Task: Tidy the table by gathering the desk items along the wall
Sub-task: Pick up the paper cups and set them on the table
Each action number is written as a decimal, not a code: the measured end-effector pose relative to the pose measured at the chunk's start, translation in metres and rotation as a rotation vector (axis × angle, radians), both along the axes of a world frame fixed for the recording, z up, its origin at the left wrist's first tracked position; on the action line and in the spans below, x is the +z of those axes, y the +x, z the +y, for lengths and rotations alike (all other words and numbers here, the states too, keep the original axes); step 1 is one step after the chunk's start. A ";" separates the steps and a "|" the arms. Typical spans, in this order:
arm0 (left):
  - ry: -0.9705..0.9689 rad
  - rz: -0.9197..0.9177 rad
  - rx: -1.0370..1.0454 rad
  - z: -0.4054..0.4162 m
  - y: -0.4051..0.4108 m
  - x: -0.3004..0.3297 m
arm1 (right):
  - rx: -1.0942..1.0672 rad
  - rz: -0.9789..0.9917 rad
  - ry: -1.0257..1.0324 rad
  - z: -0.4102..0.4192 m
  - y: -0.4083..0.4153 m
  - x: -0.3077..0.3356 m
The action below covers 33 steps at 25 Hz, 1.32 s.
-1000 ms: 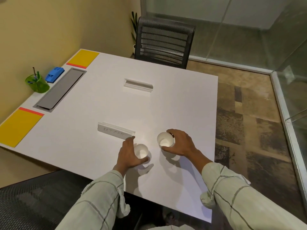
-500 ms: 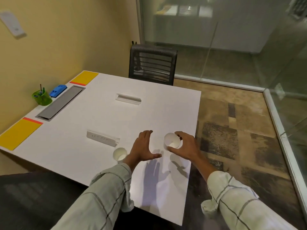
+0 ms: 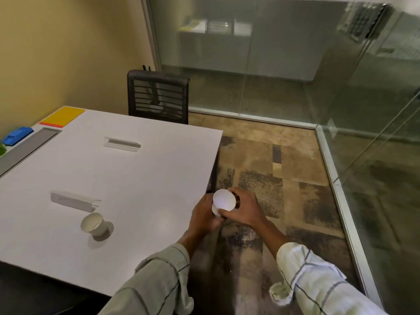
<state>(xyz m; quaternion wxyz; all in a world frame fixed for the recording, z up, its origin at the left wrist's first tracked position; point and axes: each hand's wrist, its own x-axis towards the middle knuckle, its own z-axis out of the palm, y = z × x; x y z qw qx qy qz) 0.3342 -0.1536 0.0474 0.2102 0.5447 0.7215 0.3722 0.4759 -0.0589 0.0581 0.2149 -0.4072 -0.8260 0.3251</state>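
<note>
Tabletop [image 3: 136, 178]: white, against a yellow wall at 9 o'clock.
Gathered: blue stapler [image 3: 17, 135], yellow pad [image 3: 63, 115].
Left: two stands, cup [image 3: 93, 223].
Both hands [image 3: 205, 214] [image 3: 244, 209]: fingers wrapped round held cup [image 3: 223, 200].

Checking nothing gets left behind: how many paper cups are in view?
2: one paper cup stands on the table near its front edge; the other cup is held between both hands beyond the table's right edge.

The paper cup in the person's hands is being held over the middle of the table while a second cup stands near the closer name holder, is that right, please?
Not quite. The head view shows both hands, left and right, holding the paper cup at the table's right edge, over the floor. The second cup does stand near the closer name holder.
</note>
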 end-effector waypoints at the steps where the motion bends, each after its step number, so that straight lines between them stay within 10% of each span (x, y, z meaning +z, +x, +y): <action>1: 0.014 0.011 -0.012 0.012 0.007 0.001 | -0.013 0.006 0.014 0.011 0.008 0.002; 33: 0.009 -0.030 0.298 0.782 -0.169 -0.044 | 0.188 0.007 0.017 0.798 -0.192 -0.040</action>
